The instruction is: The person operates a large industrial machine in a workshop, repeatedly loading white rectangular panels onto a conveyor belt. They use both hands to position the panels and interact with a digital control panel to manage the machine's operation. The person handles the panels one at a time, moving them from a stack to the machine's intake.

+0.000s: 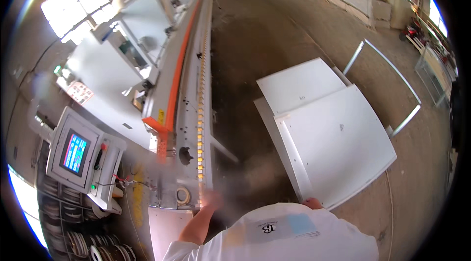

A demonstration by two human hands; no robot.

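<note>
My left hand [210, 201] is at the near end of a long machine's side rail, beside a row of yellow and white rollers [200, 146]. It is blurred, and its fingers cannot be made out. A tan ring like a tape roll [183, 195] lies just left of it on the machine bed. Partly hidden behind my white shirt, my right hand [312, 203] is at the near edge of a stack of white panels [338, 138]. Its fingers are out of sight, so I cannot tell whether it grips a panel.
The long grey machine [108, 65] with an orange strip [182, 60] runs away along the left. A control panel with a lit screen [75, 152] stands nearer, above racked rolls of banding [78, 241]. Right of the panels stands a metal frame [400, 77]; farther back are white stacks [355, 3].
</note>
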